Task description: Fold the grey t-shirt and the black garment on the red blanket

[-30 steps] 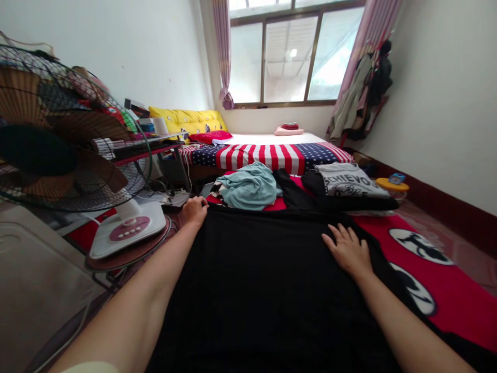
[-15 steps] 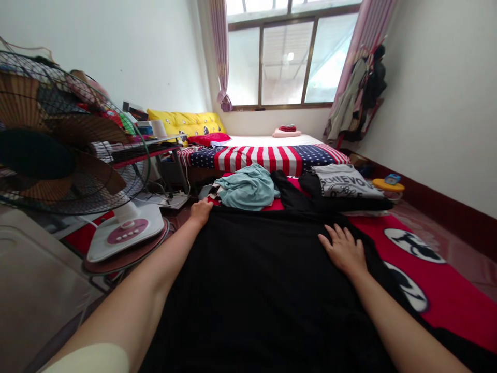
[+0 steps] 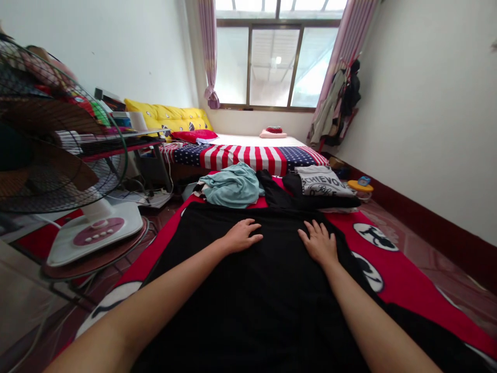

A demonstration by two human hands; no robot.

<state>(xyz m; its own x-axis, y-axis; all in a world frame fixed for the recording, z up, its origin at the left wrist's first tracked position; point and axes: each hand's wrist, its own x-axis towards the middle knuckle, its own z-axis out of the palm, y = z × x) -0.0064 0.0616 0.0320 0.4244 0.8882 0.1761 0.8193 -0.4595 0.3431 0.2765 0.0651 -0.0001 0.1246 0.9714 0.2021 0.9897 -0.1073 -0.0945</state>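
Note:
A large black garment (image 3: 267, 290) lies spread out in front of me on a red blanket with white and black patches (image 3: 411, 280). My left hand (image 3: 243, 235) rests flat on its upper middle, fingers apart and pointing right. To the right, my right hand (image 3: 319, 242) also presses flat on the black cloth with fingers spread. Just beyond the garment's far edge sits a crumpled light-blue garment (image 3: 233, 186). Right of that is a stack of folded clothes, topped by a grey shirt with black lettering (image 3: 322, 181).
At the left, a standing fan (image 3: 97, 228) sits on a round stool (image 3: 128, 248), beside a cluttered desk (image 3: 143, 133). A bed with a stars-and-stripes cover (image 3: 240, 158) stands under the window. A yellow-lidded container (image 3: 360, 186) is right of the stack.
My left hand has let go of the garment's far left edge and moved right onto its middle. The right hand still lies flat on the cloth. The view has turned slightly right.

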